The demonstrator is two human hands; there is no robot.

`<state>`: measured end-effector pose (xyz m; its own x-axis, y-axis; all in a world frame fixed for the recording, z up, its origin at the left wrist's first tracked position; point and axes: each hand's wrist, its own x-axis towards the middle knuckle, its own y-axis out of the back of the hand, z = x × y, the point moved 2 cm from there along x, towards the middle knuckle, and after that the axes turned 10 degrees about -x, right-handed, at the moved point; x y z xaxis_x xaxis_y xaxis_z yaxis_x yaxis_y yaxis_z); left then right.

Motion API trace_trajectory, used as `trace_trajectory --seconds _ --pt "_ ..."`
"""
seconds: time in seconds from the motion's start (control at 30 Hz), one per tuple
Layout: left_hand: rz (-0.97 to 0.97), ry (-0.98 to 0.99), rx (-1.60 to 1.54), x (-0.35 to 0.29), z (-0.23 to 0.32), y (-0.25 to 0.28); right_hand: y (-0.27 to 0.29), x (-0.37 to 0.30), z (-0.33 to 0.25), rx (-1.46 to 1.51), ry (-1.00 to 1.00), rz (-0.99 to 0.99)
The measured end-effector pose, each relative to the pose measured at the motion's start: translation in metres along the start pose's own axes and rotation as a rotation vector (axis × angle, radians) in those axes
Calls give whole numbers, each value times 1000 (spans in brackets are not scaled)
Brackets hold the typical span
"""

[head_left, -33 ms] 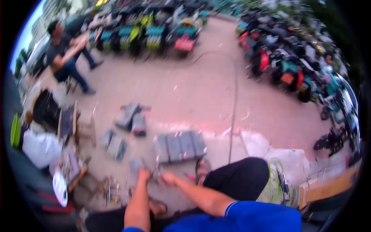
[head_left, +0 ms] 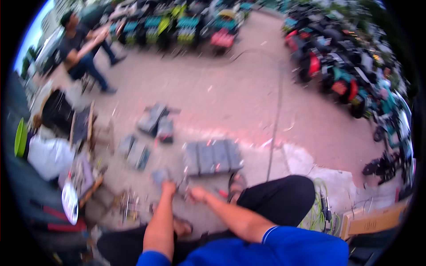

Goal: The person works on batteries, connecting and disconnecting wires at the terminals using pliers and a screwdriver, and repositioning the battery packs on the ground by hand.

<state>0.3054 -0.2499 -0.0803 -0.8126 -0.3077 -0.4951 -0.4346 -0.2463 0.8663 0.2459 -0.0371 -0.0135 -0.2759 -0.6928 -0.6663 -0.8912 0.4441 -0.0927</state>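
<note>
My left hand [head_left: 168,187] is closed in front of me, just nearer than a small flat grey piece [head_left: 160,176]; blur hides whether the fingers grip that piece. Close by on the right, my right hand [head_left: 195,193] is also closed, and whatever lies in it is too small and smeared to name. A thin dark shape [head_left: 182,182] shows between the two hands. Beyond them lies a grey rectangular block pack [head_left: 214,157] crossed by dark bands, by my sandalled right foot [head_left: 237,182].
Grey box-like pieces [head_left: 153,119] and smaller ones [head_left: 139,156] lie ahead left. Small tools and parts [head_left: 129,207] litter the ground at left, near a white bag [head_left: 49,156]. A green cable [head_left: 320,201] and cardboard box [head_left: 375,220] are at right. A person [head_left: 82,51] sits beyond; scooters [head_left: 177,31] stand behind.
The whole scene has shifted slightly right and up in the picture as my head turned. Both hands keep nearly the same place relative to the grey pieces.
</note>
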Motion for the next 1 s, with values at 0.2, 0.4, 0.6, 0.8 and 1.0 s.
trace_trajectory --seconds 0.2,0.4,0.6,0.8,1.0 --pt "571 568 -1454 -6 -16 -9 0 -9 -25 294 -199 -84" --pt "738 676 -1059 -31 27 50 10 -9 0 309 -303 -150" --pt "750 949 -1320 -39 -5 41 -10 0 -12 290 -278 -248" --pt "786 1061 -1393 -45 -40 12 -40 7 -26 300 -301 -366" --pt "686 867 -1424 -42 -3 35 -42 19 -18 506 -353 -324"
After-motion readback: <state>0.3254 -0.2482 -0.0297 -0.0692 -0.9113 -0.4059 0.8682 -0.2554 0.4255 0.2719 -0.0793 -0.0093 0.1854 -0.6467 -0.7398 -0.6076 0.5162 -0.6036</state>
